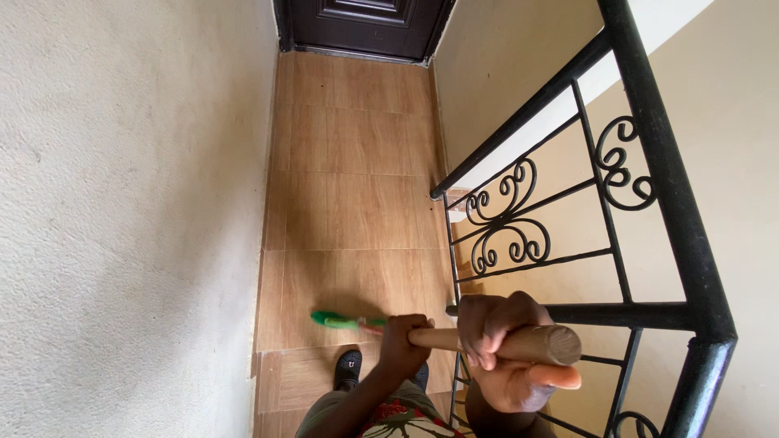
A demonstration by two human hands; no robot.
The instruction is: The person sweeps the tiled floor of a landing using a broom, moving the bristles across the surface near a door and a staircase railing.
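Both my hands grip a wooden handle (442,338) that slants down to a green brush head (333,319) on the brown tiled floor (357,203). My left hand (402,345) is wrapped around the handle lower down, nearer the brush. Close to the handle's round top end, my right hand (507,357) holds it next to the railing. The brush head rests near the edge of the landing, just above a step. Beside my left hand, my foot in a black shoe (348,369) stands on that step.
A black iron railing (649,162) with scroll work runs along the right, with a stairwell behind it. A rough pale wall (122,203) closes the left side. A dark door (361,24) stands at the far end of the narrow landing.
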